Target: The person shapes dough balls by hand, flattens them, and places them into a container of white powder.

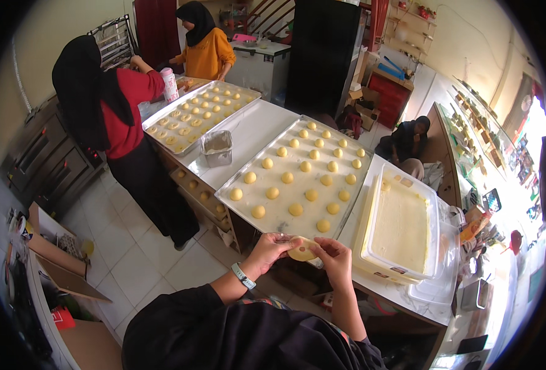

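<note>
Both my hands are raised at the near edge of a metal tray [272, 228] holding several pale yellow dough balls [311, 195]. Between them is a flattened round of yellow dough [304, 251] with a small brownish spot in it. My left hand [270, 253] grips the round's left side, a pale band on that wrist. My right hand [333, 262] pinches its right side. To the right of the tray, a translucent plastic tub [399, 228] with a pale, smeared bottom sits on another plastic container or lid.
A second tray [190, 138] of dough, a square tin [216, 148] and a white-pink bottle [169, 85] share the worktable [248, 126]. A co-worker in red [131, 98] stands left, another in orange [202, 58] behind; a person [402, 142] sits low right. A metal oven [38, 160] stands left.
</note>
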Available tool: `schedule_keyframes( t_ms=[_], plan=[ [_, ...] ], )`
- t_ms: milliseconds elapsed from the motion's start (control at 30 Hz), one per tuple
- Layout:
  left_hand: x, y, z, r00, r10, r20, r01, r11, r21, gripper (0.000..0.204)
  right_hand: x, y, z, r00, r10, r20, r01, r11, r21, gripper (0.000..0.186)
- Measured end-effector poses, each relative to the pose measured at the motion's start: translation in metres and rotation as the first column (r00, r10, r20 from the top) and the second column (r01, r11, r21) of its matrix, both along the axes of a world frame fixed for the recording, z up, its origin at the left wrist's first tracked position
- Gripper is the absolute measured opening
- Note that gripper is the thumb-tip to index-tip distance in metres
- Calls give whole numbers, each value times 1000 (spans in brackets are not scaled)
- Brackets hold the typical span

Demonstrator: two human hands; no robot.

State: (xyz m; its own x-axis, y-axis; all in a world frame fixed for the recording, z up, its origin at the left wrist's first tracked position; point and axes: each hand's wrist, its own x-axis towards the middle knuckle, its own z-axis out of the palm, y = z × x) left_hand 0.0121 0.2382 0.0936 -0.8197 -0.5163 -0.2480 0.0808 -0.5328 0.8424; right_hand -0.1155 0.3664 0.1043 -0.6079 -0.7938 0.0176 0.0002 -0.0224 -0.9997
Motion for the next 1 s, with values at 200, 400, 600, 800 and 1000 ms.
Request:
schedule_keyframes(
  t_ms=[200,400,600,800,1000],
  plan=[
    [2,0,-3,999,-36,-14,36,999,-22,29,4,3,-5,998,51,47,-50,999,-20,26],
    [2,-3,3,989,-146,-24,146,989,-14,26,6,1,4,998,68,6,-68,998,-12,28],
    [4,-11,18,991,-36,128,41,998,-43,27,-1,-4,9,986,90,141,-95,995,25,30],
    [11,-17,0,992,-39,123,39,999,2,23,6,-14,10,973,170,154,-173,985,6,29],
    [10,-14,-4,994,23,106,-27,999,44,24,3,-20,7,968,161,195,-174,983,56,29]
  ],
)
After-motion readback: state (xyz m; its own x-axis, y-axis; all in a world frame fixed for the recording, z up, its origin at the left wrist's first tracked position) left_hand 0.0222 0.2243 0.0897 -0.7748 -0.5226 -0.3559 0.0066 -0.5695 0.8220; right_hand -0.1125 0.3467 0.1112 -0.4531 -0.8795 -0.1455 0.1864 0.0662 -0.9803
